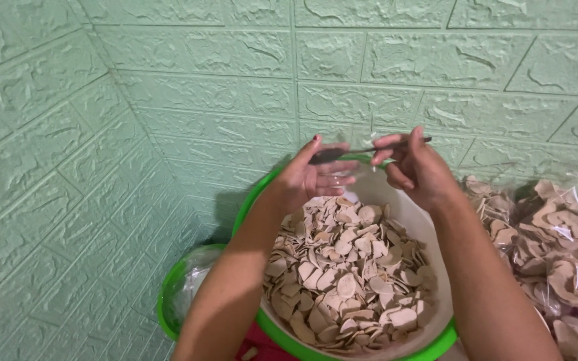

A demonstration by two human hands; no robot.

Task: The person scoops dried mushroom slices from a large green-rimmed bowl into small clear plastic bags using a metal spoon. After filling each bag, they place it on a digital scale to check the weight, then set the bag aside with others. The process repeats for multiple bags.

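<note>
Left grip (316,175) pinches spoon (342,153) bowl end, right grip (415,167) handle; long axis level, left-right, above basin (396,200).

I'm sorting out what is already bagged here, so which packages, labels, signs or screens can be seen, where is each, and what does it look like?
Clear plastic bags: at the right edge, beside the bowl, glossy and crinkled, packed with beige-brown chips.
Clear plastic film: a thin transparent piece held over the green-rimmed bowl between the left hand and right hand.
No labels, signs or screens are visible.
</note>
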